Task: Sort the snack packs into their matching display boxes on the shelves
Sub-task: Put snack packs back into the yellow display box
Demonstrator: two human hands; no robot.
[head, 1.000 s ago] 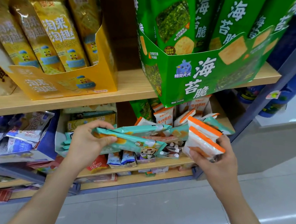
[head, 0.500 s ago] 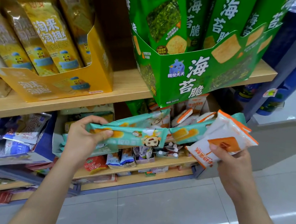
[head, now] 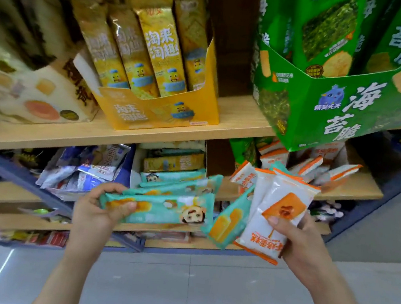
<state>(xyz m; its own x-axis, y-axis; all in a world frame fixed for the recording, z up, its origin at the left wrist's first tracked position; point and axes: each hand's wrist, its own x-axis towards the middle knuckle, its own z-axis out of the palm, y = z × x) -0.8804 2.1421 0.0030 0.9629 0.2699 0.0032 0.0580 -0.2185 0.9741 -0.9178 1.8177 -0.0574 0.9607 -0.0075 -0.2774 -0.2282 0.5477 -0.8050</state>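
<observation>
Both forearms reach up in front of the shelves. The left hand point(head: 93, 210) curls its fingers and thumb round one end of a stack of teal packs point(head: 161, 209), held level. The right hand point(head: 305, 244) pinches a fan of white-and-orange packs point(head: 271, 212) under its thumb, with one teal pack point(head: 227, 223) hanging beside them. On the upper shelf point(head: 236, 121), a yellow box point(head: 158, 113) holds upright yellow packs point(head: 154, 51) and a green box point(head: 327, 110) holds green packs point(head: 322, 32). The top teal pack shows a cartoon face and yellow cakes.
</observation>
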